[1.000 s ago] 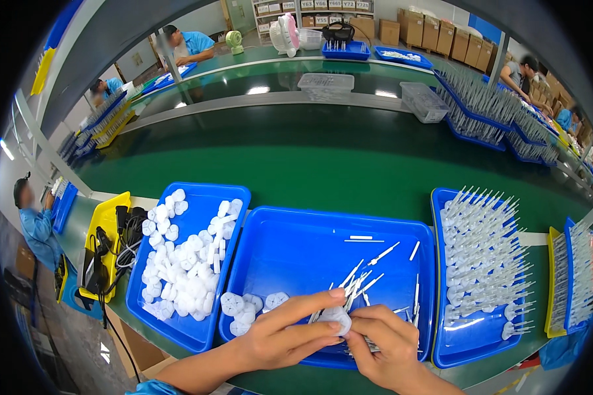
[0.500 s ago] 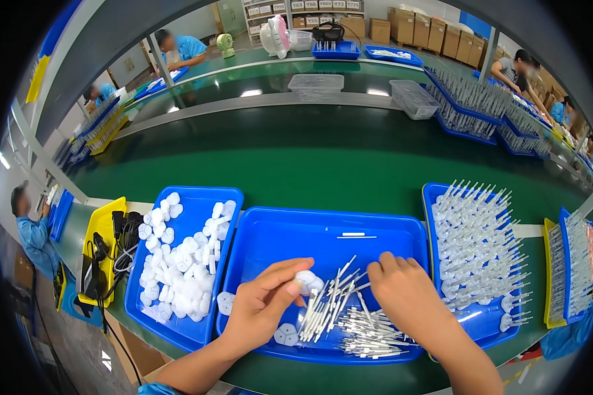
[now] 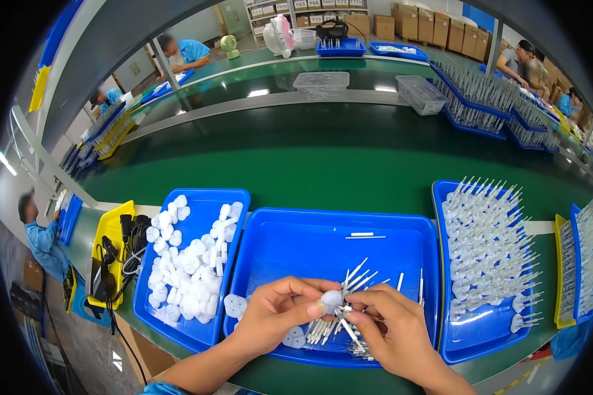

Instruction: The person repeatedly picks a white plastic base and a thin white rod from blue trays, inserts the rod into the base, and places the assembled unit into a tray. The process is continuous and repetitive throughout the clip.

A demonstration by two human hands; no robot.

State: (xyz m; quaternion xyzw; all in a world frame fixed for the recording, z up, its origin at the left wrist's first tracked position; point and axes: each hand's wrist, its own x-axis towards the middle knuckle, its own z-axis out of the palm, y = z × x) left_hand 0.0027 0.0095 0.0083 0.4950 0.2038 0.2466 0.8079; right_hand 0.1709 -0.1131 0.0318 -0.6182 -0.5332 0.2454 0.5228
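Over the middle blue tray (image 3: 296, 230), my left hand (image 3: 273, 315) pinches a white plastic disc (image 3: 331, 300) between thumb and fingers. My right hand (image 3: 396, 332) is closed on a thin white rod (image 3: 346, 329), one end of which meets the disc; the fingers partly hide where they join. Beneath my hands lies a pile of similar rods (image 3: 320, 329), some poking out behind my right fingers. Two loose discs rest at this tray's left side, one on the rim (image 3: 235, 305) and one lower (image 3: 295, 338).
A left blue tray (image 3: 242, 204) holds many white discs. In the right blue tray (image 3: 487, 332), discs with upright rods stand in rows. A yellow tray (image 3: 126, 209) with black cables lies far left. Beyond runs a green belt (image 3: 310, 148); several people sit farther off.
My right hand has come down and left to meet my left hand, bringing a rod to the disc. My left hand has shifted slightly right with the disc. The whole view has shifted a little.
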